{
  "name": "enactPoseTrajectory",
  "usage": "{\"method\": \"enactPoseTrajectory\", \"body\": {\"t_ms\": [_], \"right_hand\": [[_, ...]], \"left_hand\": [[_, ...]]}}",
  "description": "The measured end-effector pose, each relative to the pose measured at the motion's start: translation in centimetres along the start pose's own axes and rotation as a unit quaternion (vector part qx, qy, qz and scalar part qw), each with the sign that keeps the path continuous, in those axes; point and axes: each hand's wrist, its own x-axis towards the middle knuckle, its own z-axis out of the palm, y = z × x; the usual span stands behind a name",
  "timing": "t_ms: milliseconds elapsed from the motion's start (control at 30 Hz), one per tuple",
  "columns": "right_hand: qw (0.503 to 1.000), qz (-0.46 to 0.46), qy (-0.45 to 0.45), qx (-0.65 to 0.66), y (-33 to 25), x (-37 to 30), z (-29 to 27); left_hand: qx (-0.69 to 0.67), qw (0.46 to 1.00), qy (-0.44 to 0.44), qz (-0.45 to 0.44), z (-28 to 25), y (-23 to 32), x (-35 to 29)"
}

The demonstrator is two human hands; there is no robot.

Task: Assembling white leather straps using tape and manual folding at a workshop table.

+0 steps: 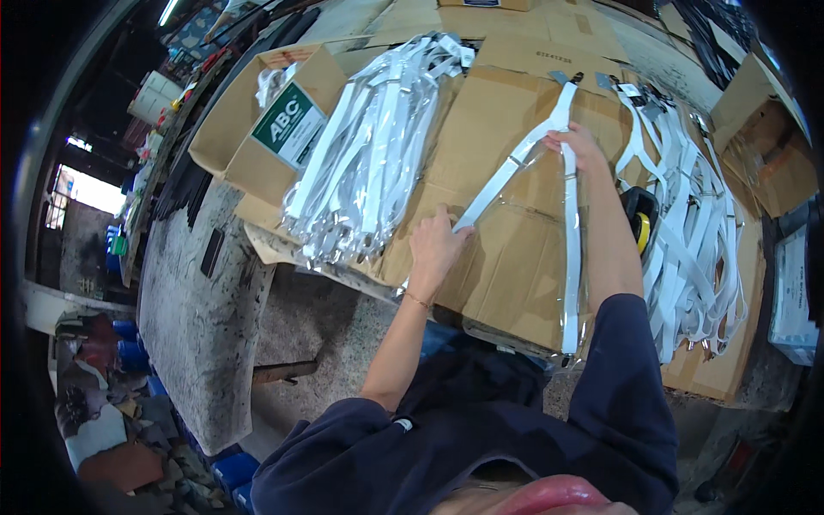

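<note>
A pair of white suspenders (501, 178) lies in a Y shape on the cardboard-covered table in front of me. Its upper end carries a dark clip, and clear plastic film shows along the right strap. My left hand (436, 250) has its fingers closed on the lower end of the left strap. Up near the point where the straps join, my right hand (577, 146) grips the suspenders, its fingers partly hidden. On the left sits a pile of white suspenders in clear plastic bags (369, 150). Loose white suspenders (687, 249) with metal clips lie heaped on the right.
An open cardboard box (221, 142) with a green label stands at the left, another box (777, 137) at the far right. Beside the loose heap is a black and yellow tool (639, 219). Flat cardboard (515, 283) covers the table. Scraps (120, 438) litter the floor at lower left.
</note>
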Motion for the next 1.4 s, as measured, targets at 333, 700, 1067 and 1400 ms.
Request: {"method": "enactPoseTrajectory", "body": {"t_ms": [333,700,1067,1400], "right_hand": [[0.992,-0.089,-0.017,-0.092,-3.9,-8.1,8.8],[0.967,-0.171,-0.103,-0.158,-7.8,-22.7,15.5],[0.976,-0.110,-0.150,-0.112,-7.2,-27.8,18.2],[0.977,-0.081,-0.130,-0.145,-6.3,-28.4,18.1]], "left_hand": [[-0.078,0.996,0.041,0.011,-4.7,-3.5,-2.3],[-0.255,0.910,-0.140,0.295,-10.2,5.4,0.2],[-0.483,0.809,-0.267,0.202,-11.2,2.6,-3.0],[-0.465,0.848,-0.172,0.185,-11.2,2.9,-4.4]]}}
